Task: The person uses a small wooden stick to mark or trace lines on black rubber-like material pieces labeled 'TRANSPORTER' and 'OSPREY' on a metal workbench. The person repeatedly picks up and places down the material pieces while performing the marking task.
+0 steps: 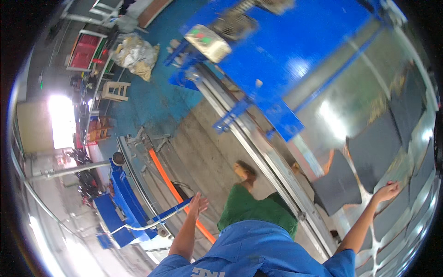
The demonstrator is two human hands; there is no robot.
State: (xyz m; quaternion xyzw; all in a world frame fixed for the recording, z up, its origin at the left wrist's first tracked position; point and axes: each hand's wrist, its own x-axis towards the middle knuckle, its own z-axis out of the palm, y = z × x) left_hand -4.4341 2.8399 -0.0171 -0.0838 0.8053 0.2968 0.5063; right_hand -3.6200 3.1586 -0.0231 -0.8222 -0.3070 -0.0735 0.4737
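My left hand [198, 205] hangs out to my left, its fingers stretched and apart, with nothing in it. It is close to the end of a blue bar [174, 208] and an orange strip [168, 182], which lie behind it in the picture; touching cannot be made out. My right hand [388, 190] is out to the right with its fingers curled in, and nothing shows in them. Beneath or beside it, dark grey sheets [376, 150] with ragged edges lie on a shiny metal surface [332, 117]. Whether the hand touches them is unclear.
A metal rail [258, 145] runs along my right side. Ahead stands a big blue machine table [304, 34] with a button box [207, 43]. A blue machine frame [127, 196] stands left. Farther off are a stool [115, 91] and a pile of sacks [136, 55].
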